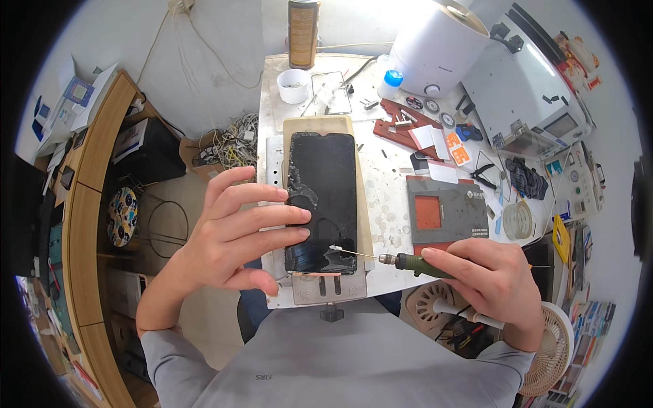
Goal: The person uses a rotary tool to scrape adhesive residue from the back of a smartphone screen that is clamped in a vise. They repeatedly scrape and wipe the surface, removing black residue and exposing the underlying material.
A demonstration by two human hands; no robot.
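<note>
A black smartphone screen lies lengthwise on a beige and metal holder. Ragged, whitish residue runs along its left part. My left hand is open, its fingers apart, with several fingertips on the left side of the screen. In my right hand is a green-handled rotary tool, gripped between thumb and fingers. Its metal chuck holds a thin shaft that reaches left over the lower part of the screen. A small whitish clump sits at the shaft's tip.
Right of the screen lie a grey and red mat, pliers and a red-brown bracket. Behind stand a white cup, a spray can, a blue-capped bottle and a white cylindrical appliance. A fan is at lower right.
</note>
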